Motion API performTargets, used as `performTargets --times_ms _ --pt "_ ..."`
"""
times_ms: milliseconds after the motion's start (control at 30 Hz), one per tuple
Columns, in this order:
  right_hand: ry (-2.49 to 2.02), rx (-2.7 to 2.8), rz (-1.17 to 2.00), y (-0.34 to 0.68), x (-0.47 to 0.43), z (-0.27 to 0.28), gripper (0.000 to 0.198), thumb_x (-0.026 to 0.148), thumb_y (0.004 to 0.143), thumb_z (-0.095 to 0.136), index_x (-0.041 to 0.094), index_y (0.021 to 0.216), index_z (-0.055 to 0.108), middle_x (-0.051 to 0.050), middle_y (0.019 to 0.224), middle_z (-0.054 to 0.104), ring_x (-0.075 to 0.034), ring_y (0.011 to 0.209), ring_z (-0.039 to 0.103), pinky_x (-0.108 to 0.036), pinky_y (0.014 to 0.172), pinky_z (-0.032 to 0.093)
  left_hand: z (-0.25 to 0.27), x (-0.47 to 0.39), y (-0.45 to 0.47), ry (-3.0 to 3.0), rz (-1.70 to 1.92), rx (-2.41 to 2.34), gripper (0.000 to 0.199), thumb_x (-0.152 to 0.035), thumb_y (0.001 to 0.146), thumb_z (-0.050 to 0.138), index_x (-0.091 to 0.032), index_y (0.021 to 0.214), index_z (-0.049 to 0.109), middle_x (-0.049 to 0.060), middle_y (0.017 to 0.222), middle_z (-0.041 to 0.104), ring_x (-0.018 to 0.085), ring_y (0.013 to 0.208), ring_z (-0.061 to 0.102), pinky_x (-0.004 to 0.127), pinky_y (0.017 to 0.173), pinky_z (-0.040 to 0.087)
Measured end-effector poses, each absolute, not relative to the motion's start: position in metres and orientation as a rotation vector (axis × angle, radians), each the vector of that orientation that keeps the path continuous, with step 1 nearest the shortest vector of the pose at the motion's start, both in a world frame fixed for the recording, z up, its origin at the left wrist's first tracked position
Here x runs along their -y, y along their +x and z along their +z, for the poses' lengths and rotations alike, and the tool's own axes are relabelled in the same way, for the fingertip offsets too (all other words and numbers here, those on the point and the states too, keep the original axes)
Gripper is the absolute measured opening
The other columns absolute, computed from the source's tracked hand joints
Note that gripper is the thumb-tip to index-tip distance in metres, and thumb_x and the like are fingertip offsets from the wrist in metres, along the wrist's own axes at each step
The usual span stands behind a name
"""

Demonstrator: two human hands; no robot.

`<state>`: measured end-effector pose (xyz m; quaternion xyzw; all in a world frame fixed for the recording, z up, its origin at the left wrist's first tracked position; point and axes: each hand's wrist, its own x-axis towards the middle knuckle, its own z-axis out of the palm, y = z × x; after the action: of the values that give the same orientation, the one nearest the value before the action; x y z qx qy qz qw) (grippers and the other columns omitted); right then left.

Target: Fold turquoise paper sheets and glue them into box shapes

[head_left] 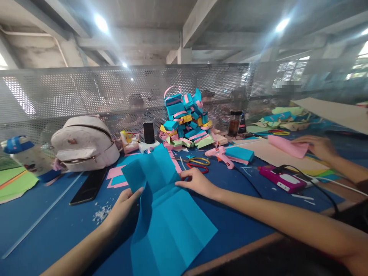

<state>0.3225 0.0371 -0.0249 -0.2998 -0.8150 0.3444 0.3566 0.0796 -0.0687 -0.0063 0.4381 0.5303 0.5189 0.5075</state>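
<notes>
A large sheet of blue paper [169,218], marked with several fold creases, is held up over the blue table. My left hand [126,203] pinches its left edge, thumb on top. On the right edge, near a crosswise crease, my right hand [198,182] grips the paper between thumb and fingers. The sheet's upper part bends upward and its lower part hangs toward me. Just beyond my right hand lie scissors [198,163] with yellow and red handles. A pink glue gun [221,155] rests beside a folded blue paper box [240,154].
A pile of blue, pink and yellow paper boxes [186,122] stands at the back. Left are a white backpack [86,143], a bottle [28,159] and a black phone [87,187]. Right, another person's hand [319,147] holds pink paper [287,147] near a magenta power bank [280,179].
</notes>
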Motion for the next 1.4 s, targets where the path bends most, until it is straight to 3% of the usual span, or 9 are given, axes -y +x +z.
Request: performTargets --times_ms 100,233,367,533,900,1033,1167,1333,1400 --pt "-0.819 2.113 0.806 0.32 -0.034 -0.027 0.046 0.045 0.079 0.067 0.018 0.051 0.042 0.004 0.054 0.04 -0.011 0.057 0.041 -0.024 0.055 0.03 -0.008 0.069 0.08 1.057 1.204 -1.283 0.041 -0.051 0.067 0.077 -0.016 0.07 0.057 -0.004 0.051 0.049 0.01 0.043 0.046 0.02 0.041 0.03" --pt "-0.902 2.148 0.689 0.316 -0.033 -0.029 0.035 0.044 0.076 0.071 0.016 0.058 0.059 0.0 0.06 0.056 -0.015 0.061 0.052 -0.025 0.054 0.033 -0.012 0.07 0.079 1.062 1.173 -1.305 0.044 -0.055 0.071 0.073 -0.017 0.066 0.051 -0.007 0.05 0.043 0.007 0.041 0.037 0.019 0.04 0.025" --pt "-0.958 2.223 0.566 0.313 -0.033 -0.029 0.029 0.042 0.078 0.071 0.018 0.064 0.066 -0.003 0.069 0.065 -0.017 0.067 0.059 -0.025 0.057 0.036 -0.013 0.07 0.078 1.089 1.169 -1.297 0.043 -0.055 0.071 0.074 -0.017 0.068 0.054 -0.005 0.055 0.048 0.008 0.046 0.04 0.02 0.043 0.028" --pt "-1.025 2.348 0.391 0.311 -0.03 -0.026 0.032 0.041 0.082 0.07 0.017 0.063 0.064 -0.004 0.075 0.066 -0.018 0.07 0.061 -0.025 0.058 0.036 -0.015 0.07 0.077 1.121 1.13 -1.288 0.042 -0.054 0.073 0.072 -0.017 0.066 0.053 -0.005 0.055 0.046 0.008 0.047 0.037 0.02 0.044 0.028" --pt "-0.916 2.692 0.137 0.3 -0.028 0.001 0.015 0.03 0.086 0.068 0.016 0.081 0.065 -0.008 0.089 0.068 -0.023 0.082 0.063 -0.025 0.055 0.029 -0.012 0.067 0.077 1.231 1.064 -1.269 0.037 -0.052 0.076 0.07 -0.015 0.076 0.066 0.002 0.071 0.065 0.015 0.062 0.053 0.024 0.056 0.041" --pt "-0.893 2.664 0.175 0.295 -0.027 0.017 0.015 0.031 0.082 0.071 0.02 0.091 0.067 -0.004 0.093 0.07 -0.021 0.084 0.064 -0.025 0.054 0.029 -0.013 0.068 0.076 1.248 1.091 -1.288 0.036 -0.051 0.077 0.069 -0.015 0.074 0.064 -0.001 0.065 0.06 0.012 0.057 0.047 0.021 0.052 0.036" --pt "-0.851 2.623 0.273 0.289 -0.024 0.023 0.013 0.036 0.081 0.072 0.026 0.09 0.071 0.002 0.09 0.07 -0.017 0.085 0.065 -0.023 0.061 0.038 -0.015 0.067 0.074 1.269 1.116 -1.303 0.038 -0.05 0.076 0.071 -0.015 0.064 0.059 -0.003 0.056 0.053 0.01 0.052 0.039 0.021 0.048 0.031" --pt "-0.692 2.38 0.646 0.279 -0.027 0.012 0.009 0.03 0.075 0.076 0.025 0.082 0.073 -0.003 0.13 0.053 -0.021 0.118 0.054 -0.025 0.081 0.047 -0.013 0.067 0.075 1.305 1.102 -1.243 0.035 -0.05 0.078 0.069 -0.015 0.079 0.068 0.002 0.072 0.065 0.015 0.065 0.052 0.023 0.057 0.04" --pt "-0.654 2.297 0.855 0.275 -0.032 0.007 0.009 0.028 0.074 0.076 0.021 0.079 0.072 -0.006 0.129 0.054 -0.021 0.114 0.056 -0.025 0.081 0.048 -0.012 0.068 0.076 1.316 1.101 -1.228 0.036 -0.05 0.078 0.068 -0.014 0.082 0.069 0.004 0.076 0.067 0.017 0.069 0.055 0.024 0.061 0.042"
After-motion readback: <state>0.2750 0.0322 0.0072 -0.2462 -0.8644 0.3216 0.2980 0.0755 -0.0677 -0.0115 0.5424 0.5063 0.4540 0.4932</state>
